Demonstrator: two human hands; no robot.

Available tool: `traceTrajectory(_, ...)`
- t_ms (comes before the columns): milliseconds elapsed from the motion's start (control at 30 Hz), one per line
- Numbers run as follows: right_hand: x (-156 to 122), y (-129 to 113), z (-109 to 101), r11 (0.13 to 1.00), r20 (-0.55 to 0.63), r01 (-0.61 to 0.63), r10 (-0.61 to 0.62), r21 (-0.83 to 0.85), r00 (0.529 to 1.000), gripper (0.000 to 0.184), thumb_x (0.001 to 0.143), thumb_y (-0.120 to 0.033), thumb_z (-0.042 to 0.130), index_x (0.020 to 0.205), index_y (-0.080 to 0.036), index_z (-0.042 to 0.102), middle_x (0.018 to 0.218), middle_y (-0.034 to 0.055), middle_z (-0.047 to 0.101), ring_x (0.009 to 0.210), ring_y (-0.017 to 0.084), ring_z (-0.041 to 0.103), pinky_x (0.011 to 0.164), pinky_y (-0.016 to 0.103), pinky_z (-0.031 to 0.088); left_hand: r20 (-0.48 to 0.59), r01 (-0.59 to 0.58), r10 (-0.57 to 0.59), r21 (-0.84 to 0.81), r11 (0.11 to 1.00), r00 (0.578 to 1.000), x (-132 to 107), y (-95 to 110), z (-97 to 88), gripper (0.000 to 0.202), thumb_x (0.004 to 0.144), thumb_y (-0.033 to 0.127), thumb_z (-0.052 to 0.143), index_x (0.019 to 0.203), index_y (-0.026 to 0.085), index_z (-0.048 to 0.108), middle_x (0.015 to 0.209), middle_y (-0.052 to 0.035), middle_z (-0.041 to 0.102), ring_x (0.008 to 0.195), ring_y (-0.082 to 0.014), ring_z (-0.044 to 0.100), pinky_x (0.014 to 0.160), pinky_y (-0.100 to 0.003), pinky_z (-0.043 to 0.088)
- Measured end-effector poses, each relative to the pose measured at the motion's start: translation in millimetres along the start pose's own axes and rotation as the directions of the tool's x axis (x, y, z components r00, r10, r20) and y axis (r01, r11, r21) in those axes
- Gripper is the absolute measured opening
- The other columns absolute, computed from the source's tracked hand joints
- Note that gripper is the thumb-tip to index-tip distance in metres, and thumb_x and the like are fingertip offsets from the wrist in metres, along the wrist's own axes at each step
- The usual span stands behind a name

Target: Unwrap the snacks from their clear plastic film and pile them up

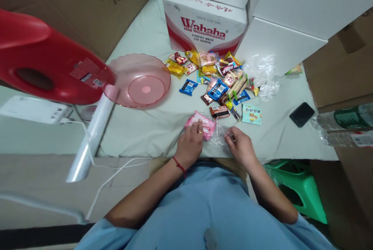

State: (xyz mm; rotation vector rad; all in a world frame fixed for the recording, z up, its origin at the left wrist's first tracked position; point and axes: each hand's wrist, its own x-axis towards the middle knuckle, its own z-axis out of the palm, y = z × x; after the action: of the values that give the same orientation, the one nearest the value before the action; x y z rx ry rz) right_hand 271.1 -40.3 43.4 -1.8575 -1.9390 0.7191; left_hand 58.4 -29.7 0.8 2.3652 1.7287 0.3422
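At the table's near edge lies a pink snack packet (208,129), with my left hand (190,144) gripping its left side, fingers over the top. To its right, my right hand (241,145) has its fingers closed on crumpled clear plastic wrap (217,138), which touches the packet. Just beyond them sit a brown snack packet (220,111) and a light teal sachet (252,114). A heap of small wrapped snacks (218,88) spreads farther back, in blue, yellow and brown wrappers.
A pink transparent plate (159,87) stands left, beside a large red plastic object (58,59) and a roll of clear film (90,141). The Wahaba carton (204,25) backs the heap. Crumpled plastic (260,73), a black phone (302,114) and bottles (346,120) are right.
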Motion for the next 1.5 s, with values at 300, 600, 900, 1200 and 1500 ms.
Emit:
traceTrajectory(300,100,-78,24,0.994,0.153,0.038,-0.055,0.106,0.987,0.012,0.093,-0.022,0.066,0.082,-0.02,0.061,0.075,0.0021,0.071,0.072,0.016,0.067,0.07,0.025,0.046,-0.005,-0.057,0.057,-0.01,0.998,0.998,-2,-9,2.1,0.047,0.097,0.011,0.044,0.139,0.013,0.064,0.137,-0.0211,0.065,0.112,-0.0303,0.064,0.091,-0.042,0.056)
traceTrajectory(600,83,-71,30,0.852,0.305,0.385,-0.495,0.355,0.813,0.03,0.095,-0.007,0.046,0.118,-0.017,0.064,0.119,0.0107,0.075,0.111,0.019,0.071,0.097,0.033,0.055,-0.124,-0.044,-0.025,-0.529,0.848,0.992,-12,-49,-2.8,0.045,0.075,0.016,0.055,0.116,0.018,0.072,0.141,-0.0151,0.064,0.108,-0.0278,0.069,0.088,-0.04,0.06)
traceTrajectory(900,54,-53,50,0.722,0.389,0.687,-0.61,-0.086,0.69,0.056,0.098,-0.012,0.057,0.154,-0.02,0.053,0.169,0.0139,0.039,0.156,0.027,0.039,0.133,0.058,0.018,0.002,0.129,-0.426,-0.954,0.271,0.905,-19,-58,0.9,0.053,0.074,0.021,0.054,0.125,0.021,0.066,0.134,-0.0109,0.068,0.058,-0.0089,0.051,0.053,-0.027,0.044)
traceTrajectory(1200,79,-44,35,0.725,0.236,0.685,-0.681,0.077,0.694,0.061,0.096,-0.01,0.051,0.157,-0.017,0.048,0.162,0.0204,0.045,0.152,0.03,0.043,0.123,0.055,0.039,-0.366,-0.149,-0.015,-0.418,0.896,0.931,-14,-75,-20.7,0.068,0.082,0.021,0.06,0.149,0.025,0.05,0.157,-0.015,0.052,0.15,-0.0367,0.044,0.125,-0.064,0.026)
traceTrajectory(1500,70,-40,4,0.654,0.139,0.217,-0.447,0.725,0.884,0.059,0.099,-0.039,0.067,0.152,-0.025,0.047,0.134,0.0102,0.069,0.121,0.024,0.068,0.106,0.043,0.055,-0.161,-0.186,0.102,-0.687,0.703,0.982,23,-50,-38.3,0.048,0.097,0.032,0.061,0.144,0.021,0.059,0.142,-0.0131,0.067,0.131,-0.026,0.063,0.112,-0.042,0.05)
